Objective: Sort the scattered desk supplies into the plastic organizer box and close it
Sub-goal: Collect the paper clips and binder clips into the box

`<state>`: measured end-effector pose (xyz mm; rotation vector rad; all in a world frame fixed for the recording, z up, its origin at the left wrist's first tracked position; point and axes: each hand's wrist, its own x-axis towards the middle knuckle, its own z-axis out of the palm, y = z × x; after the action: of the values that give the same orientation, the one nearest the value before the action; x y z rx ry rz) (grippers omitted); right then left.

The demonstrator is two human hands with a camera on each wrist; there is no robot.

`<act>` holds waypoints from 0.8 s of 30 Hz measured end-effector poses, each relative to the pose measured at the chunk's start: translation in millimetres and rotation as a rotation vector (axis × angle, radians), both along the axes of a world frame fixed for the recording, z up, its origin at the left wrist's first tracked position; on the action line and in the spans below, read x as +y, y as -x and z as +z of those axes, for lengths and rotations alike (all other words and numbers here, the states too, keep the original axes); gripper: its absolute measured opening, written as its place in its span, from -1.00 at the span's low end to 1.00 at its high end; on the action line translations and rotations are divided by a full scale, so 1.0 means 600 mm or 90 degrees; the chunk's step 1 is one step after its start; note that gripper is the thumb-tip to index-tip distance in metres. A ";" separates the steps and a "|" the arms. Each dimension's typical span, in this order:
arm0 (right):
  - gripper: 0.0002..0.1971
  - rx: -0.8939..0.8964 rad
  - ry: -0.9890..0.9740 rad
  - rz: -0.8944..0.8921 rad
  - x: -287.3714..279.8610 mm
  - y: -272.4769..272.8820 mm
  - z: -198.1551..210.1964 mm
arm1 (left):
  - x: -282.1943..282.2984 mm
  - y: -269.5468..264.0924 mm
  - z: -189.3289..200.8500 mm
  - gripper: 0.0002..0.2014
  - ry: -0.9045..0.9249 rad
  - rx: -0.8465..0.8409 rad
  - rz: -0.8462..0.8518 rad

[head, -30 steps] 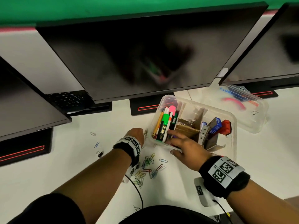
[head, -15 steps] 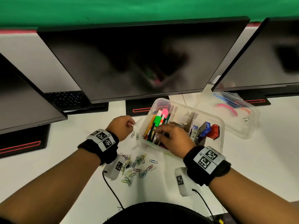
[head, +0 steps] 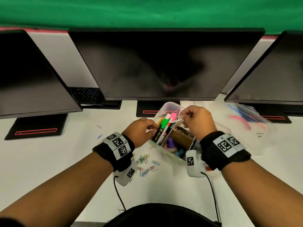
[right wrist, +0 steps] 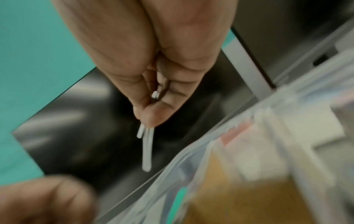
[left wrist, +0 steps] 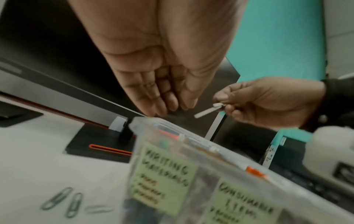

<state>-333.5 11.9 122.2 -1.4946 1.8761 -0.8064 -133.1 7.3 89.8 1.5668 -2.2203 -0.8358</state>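
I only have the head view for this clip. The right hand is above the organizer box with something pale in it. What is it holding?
Observer: The right wrist view shows the right hand pinching two thin white sticks between thumb and fingertips, their free ends pointing toward the box. I cannot tell what they are.
Operator: Is the left hand holding anything?
Observer: The left wrist view shows the palm side of the left hand. The fingers lie together with nothing visible in them, and the tips are near the corner of the organizer box.
Operator: Any labels on the box?
Observer: Yes, there are handwritten notes on its front wall. The left note reads "WRITING MATERIALS".
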 end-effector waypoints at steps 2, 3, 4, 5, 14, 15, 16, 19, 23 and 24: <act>-0.77 0.120 0.023 -0.018 -0.009 0.036 0.006 | 0.002 -0.013 -0.013 -0.78 0.007 -0.090 -0.037; -0.82 0.180 0.020 -0.017 -0.011 0.049 0.006 | 0.005 -0.020 -0.019 -0.79 0.013 -0.123 -0.057; -0.84 0.231 0.005 -0.013 -0.013 0.058 0.005 | 0.008 -0.025 -0.026 -0.79 0.020 -0.137 -0.073; -0.85 0.271 -0.023 -0.004 -0.015 0.063 0.001 | 0.011 -0.029 -0.032 -0.79 0.028 -0.135 -0.083; -0.74 0.301 -0.149 0.084 0.006 0.008 0.014 | 0.016 -0.038 -0.043 -0.77 0.060 -0.163 -0.110; -0.77 0.289 -0.133 0.100 0.011 -0.003 0.019 | 0.015 -0.037 -0.043 -0.76 0.061 -0.165 -0.115; -0.80 0.273 -0.116 0.118 0.016 -0.015 0.024 | 0.014 -0.037 -0.044 -0.76 0.065 -0.165 -0.121; -0.80 0.239 -0.098 0.218 0.034 -0.059 0.034 | 0.014 -0.050 -0.053 -0.72 0.093 -0.138 -0.120; -0.75 0.255 -0.106 0.378 0.057 -0.119 0.012 | 0.004 -0.105 -0.075 -0.63 0.060 -0.133 -0.087; -0.74 0.266 -0.115 0.403 0.062 -0.131 0.002 | 0.000 -0.121 -0.081 -0.64 0.035 -0.158 -0.090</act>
<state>-255.0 49.3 123.6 -2.0794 1.5255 -0.0312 -60.2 7.3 41.1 1.5773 -2.5294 -0.6394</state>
